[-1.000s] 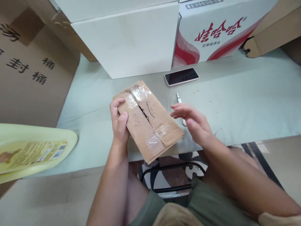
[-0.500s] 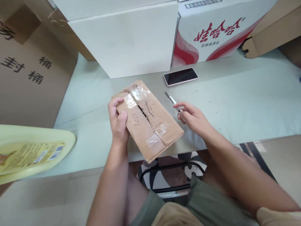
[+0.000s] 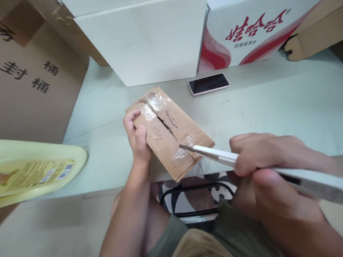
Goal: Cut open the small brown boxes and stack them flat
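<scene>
Carton in the left hand of a seated person, its fingers wrapped around the left edge, thumb laid on the taped upper face. The right hand grips a slim, pale knife, fingers closed around the handle, the darker tip pointing left over the lower part of the carton's central seam; whether the tip touches the cardboard cannot be told from this angle. Clear tape shines across both ends of the seam, and a dark gap shows along its middle.

The carton is held aslant over the near edge of a pale green tabletop. A phone, dark screen up, lies beyond it, just in front of a white box and a red-and-white box standing side by side. At left, a yellow bottle juts into view before a large brown box printed with black characters. Below the tabletop, a panda print shows beside the person's green shorts.
</scene>
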The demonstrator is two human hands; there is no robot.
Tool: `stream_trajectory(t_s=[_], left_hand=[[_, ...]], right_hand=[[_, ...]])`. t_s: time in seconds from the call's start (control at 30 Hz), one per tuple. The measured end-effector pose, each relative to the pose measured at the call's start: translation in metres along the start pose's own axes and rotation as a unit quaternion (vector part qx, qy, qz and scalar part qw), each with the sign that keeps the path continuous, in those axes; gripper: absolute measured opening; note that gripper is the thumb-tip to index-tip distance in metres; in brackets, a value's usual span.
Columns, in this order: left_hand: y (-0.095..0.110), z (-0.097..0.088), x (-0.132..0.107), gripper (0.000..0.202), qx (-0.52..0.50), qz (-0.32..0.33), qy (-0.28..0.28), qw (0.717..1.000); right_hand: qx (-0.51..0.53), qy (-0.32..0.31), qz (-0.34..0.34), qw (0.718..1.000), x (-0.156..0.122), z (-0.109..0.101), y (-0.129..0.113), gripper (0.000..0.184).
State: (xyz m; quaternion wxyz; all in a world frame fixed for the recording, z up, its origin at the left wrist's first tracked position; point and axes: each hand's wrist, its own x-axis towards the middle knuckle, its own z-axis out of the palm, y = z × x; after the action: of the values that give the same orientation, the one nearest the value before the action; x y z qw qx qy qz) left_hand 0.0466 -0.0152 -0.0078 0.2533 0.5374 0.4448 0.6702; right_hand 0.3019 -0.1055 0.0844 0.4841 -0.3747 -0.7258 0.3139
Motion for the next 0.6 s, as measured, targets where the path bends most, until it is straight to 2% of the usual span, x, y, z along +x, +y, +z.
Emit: stream_trajectory(t_s=[0.07, 0.17, 0.23, 0.3, 0.37, 0.43, 0.5, 0.6], left_hand=[[-0.002, -0.001, -0.001, 0.037, 0.003, 0.009, -0.003, 1.0], [-0.006, -0.003, -0.002, 0.041, 0.036, 0.009, -0.012, 0.999], [-0.007, -0.005, -0.002, 0.043, 0.059, 0.016, -0.015, 0.998], [-0.007, -0.006, -0.002, 0.043, 0.074, 0.023, -0.016, 0.997], [-0.007, -0.006, -0.002, 0.041, 0.071, 0.021, -0.013, 0.997], [-0.006, -0.005, -0.003, 0.04, 0.054, 0.017, -0.013, 0.998], [-0.006, -0.005, -0.003, 0.039, 0.044, 0.015, -0.015, 0.999], [-0.007, -0.005, -0.003, 0.038, 0.047, 0.018, -0.016, 0.999]], right_hand=[[-0.007, 0.001, -0.018, 1.0, 0.002, 0.002, -0.008, 0.024], [-0.079, 0.02, 0.038, 0.996, 0.004, 0.003, -0.027, 0.02], [-0.125, 0.002, 0.044, 0.991, 0.003, 0.001, -0.038, 0.016], [-0.144, -0.038, 0.017, 0.989, 0.002, -0.001, -0.044, 0.013], [-0.153, -0.067, 0.006, 0.986, 0.001, -0.002, -0.043, 0.013], [-0.166, -0.063, -0.007, 0.984, 0.001, 0.0, -0.036, 0.012], [-0.172, -0.056, -0.05, 0.982, 0.002, 0.004, -0.028, 0.014], [-0.184, -0.077, -0.093, 0.975, 0.005, 0.011, -0.017, 0.035]])
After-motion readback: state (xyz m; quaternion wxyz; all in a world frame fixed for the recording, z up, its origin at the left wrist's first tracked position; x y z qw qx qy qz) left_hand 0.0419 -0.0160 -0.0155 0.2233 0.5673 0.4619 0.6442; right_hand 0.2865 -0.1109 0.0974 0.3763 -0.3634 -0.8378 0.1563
